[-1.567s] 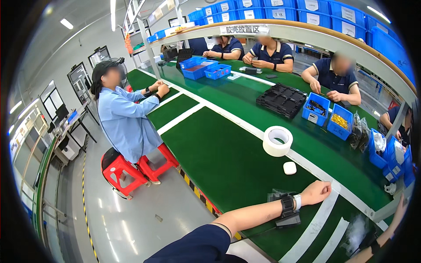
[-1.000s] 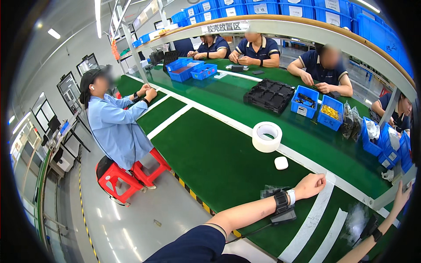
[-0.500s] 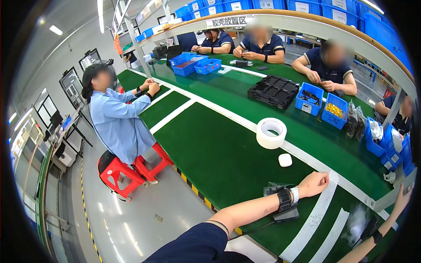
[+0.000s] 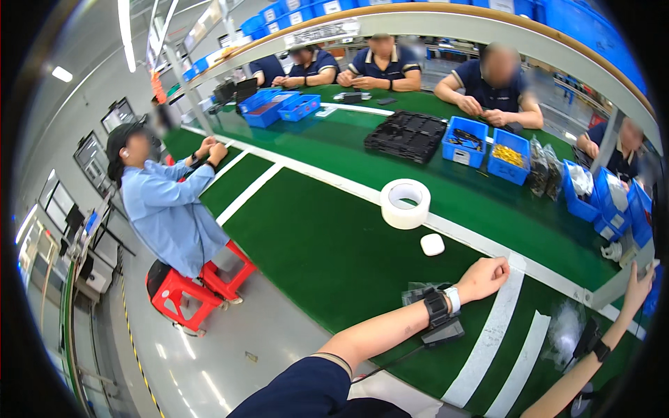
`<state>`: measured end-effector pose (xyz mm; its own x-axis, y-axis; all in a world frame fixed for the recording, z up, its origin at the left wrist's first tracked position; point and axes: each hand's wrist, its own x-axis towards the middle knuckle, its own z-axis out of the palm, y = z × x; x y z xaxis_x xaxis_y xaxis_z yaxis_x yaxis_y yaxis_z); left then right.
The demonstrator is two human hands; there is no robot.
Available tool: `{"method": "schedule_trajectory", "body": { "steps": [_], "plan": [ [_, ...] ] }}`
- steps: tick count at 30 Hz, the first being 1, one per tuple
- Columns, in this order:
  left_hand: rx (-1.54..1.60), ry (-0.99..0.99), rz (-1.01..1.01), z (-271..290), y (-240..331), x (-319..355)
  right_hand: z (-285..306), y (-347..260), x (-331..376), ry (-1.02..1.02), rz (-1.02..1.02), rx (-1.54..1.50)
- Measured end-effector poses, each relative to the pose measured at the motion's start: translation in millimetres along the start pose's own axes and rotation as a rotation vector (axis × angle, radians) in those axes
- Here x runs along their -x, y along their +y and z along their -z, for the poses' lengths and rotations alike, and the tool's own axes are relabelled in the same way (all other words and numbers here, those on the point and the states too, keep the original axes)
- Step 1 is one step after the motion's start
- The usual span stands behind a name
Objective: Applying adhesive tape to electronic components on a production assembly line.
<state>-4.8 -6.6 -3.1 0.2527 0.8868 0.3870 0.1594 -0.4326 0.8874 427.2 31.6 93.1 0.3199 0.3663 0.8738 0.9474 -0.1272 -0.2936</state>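
My left hand (image 4: 483, 279) is curled closed over the green tabletop, beside the upper end of a white tape strip (image 4: 488, 341); whatever its fingers hold, if anything, is hidden. A white band and a black strap with a dark box circle that wrist. At the far right, my right hand (image 4: 636, 287) is raised against the pale rack post (image 4: 624, 277), thumb and a finger apart. A black strap device (image 4: 598, 348) sits on that wrist. A shorter white strip (image 4: 521, 366) lies between my arms. Beyond my left hand are a white tape roll (image 4: 405, 204) and a small white rounded case (image 4: 432, 244).
Clear plastic bags (image 4: 566, 331) lie near my right forearm. Across the bench stand a black tray stack (image 4: 405, 136) and blue bins (image 4: 509, 157) of small parts. Several people work opposite; a person in light blue (image 4: 167, 205) is at the left by red stools (image 4: 185, 296).
The view has swung a little to the right, so the bench and people sit farther left. My left hand stays closed near the strip; my right hand has moved up along the post.
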Motion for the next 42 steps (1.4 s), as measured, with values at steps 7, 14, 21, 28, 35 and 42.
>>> {"method": "schedule_trajectory", "body": {
  "steps": [7,14,21,28,35,42],
  "plan": [
    [-0.004,-0.033,0.014,1,2,0,-1,-5,-2,-0.082,-0.101,-0.002],
    [-0.082,-0.028,0.058,0,1,-2,6,-8,1,-0.103,-0.151,0.02],
    [-0.072,-0.035,0.071,0,4,-3,12,-15,3,-0.085,-0.16,0.065],
    [-0.066,-0.024,0.085,0,4,-2,15,-23,3,-0.115,-0.251,-0.033],
    [-0.066,-0.046,0.076,1,4,-2,24,-31,4,-0.11,-0.153,0.032],
    [-0.068,-0.045,0.086,0,4,-4,36,-35,1,-0.237,-0.289,0.002]
  ]
}}
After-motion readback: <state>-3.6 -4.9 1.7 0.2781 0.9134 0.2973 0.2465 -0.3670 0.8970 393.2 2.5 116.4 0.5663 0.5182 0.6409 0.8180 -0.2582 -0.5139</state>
